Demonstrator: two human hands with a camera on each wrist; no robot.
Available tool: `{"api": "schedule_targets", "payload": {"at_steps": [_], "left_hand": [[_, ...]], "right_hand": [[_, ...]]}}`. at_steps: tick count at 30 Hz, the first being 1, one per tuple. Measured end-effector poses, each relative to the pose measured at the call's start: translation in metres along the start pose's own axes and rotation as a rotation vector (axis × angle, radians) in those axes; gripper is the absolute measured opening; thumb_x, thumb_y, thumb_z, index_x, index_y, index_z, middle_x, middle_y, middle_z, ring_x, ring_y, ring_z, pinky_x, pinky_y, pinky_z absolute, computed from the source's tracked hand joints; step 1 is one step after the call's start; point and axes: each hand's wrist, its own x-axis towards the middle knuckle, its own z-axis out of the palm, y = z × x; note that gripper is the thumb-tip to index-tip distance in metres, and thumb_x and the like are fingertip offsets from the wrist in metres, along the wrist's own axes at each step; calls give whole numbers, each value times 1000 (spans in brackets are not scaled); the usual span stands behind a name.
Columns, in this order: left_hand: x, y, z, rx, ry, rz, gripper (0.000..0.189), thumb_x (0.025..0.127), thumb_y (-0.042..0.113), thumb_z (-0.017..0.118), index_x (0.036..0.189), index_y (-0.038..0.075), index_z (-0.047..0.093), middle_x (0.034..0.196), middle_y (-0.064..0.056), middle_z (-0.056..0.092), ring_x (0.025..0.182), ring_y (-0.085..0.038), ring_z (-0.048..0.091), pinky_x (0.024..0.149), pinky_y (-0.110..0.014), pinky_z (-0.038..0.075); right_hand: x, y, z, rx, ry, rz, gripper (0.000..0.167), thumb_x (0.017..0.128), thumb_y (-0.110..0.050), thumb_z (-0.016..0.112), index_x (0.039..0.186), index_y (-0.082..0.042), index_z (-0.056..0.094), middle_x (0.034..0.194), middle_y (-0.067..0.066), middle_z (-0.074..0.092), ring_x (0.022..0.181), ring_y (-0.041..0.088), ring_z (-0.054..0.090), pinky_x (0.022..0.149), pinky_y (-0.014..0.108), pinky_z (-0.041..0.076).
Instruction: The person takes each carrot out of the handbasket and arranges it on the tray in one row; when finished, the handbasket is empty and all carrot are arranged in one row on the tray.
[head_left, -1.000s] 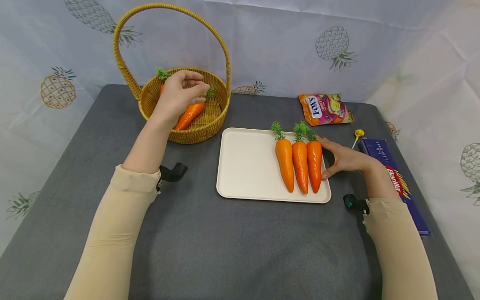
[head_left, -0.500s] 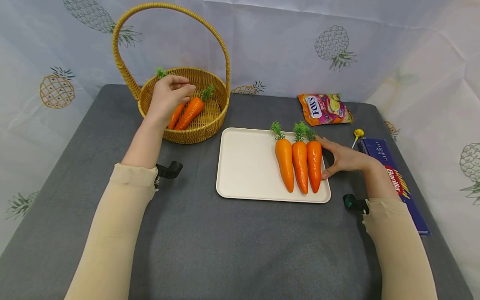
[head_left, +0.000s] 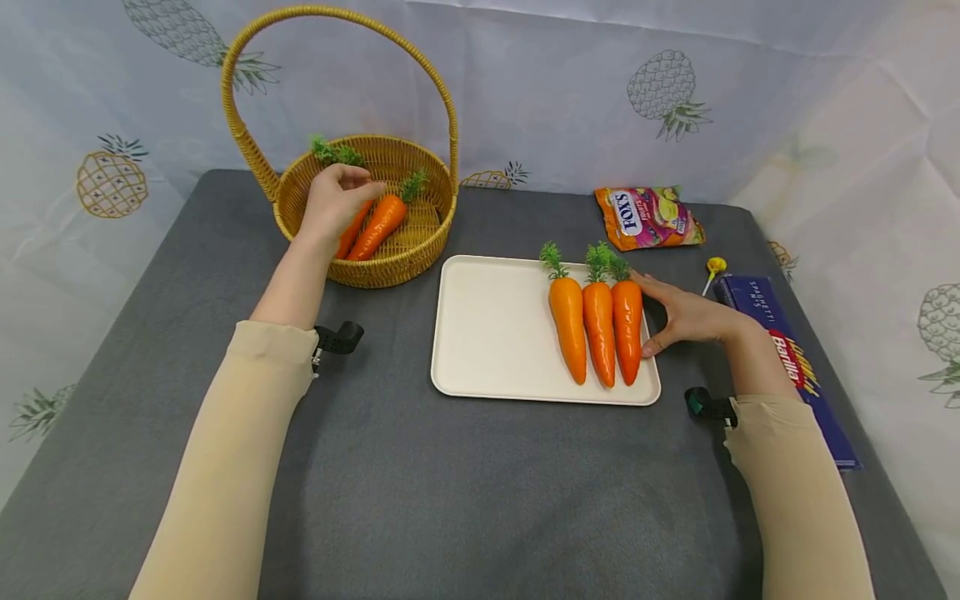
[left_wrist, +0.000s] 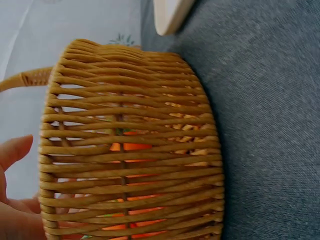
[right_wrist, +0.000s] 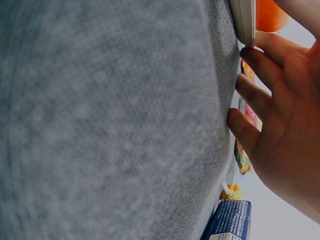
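Note:
In the head view my left hand (head_left: 335, 200) reaches over the near-left rim of the wicker basket (head_left: 408, 267), thumb and fingers apart above the carrots. One carrot (head_left: 381, 227) lies slanted inside; another carrot (head_left: 352, 232) beside it is partly hidden by the hand. Green tops (head_left: 337, 153) poke out behind the fingers. Through the weave, the left wrist view shows orange patches; the thumb (left_wrist: 16, 151) is above the rim. My right hand (head_left: 686, 312) rests with spread fingers at the right edge of the cream tray (head_left: 487, 333), beside three carrots (head_left: 598, 329) lying in a row.
A bag of Fox's candy (head_left: 649, 218) lies behind the tray. To the right are a yellow lollipop (head_left: 716, 267) and a blue Barilla spaghetti box (head_left: 787, 367). The basket's tall handle (head_left: 337, 12) arches above it. A pineapple-print cloth (head_left: 540, 100) hangs behind the grey table (head_left: 480, 500).
My left hand has moved left and a little lower over the basket, uncovering the slanted carrot and then the green tops at the back. The right hand and tray carrots stay where they were.

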Motion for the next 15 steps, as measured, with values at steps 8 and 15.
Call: {"api": "schedule_targets", "payload": {"at_steps": [8, 15], "left_hand": [[6, -9, 3, 107, -83, -50, 63, 97, 33, 61, 148, 6, 36, 151, -13, 37, 137, -28, 41, 114, -43, 41], [10, -13, 5, 188, -126, -63, 62, 98, 26, 59, 149, 3, 32, 157, -18, 32, 140, -33, 39, 115, -46, 41]], "right_hand": [[0, -1, 0, 1, -6, 11, 123, 73, -31, 87, 161, -16, 2, 166, 25, -4, 152, 50, -5, 114, 78, 0], [0, -1, 0, 11, -7, 0, 122, 73, -31, 86, 161, -15, 2, 166, 24, -4, 153, 49, -5, 115, 77, -1]]}}
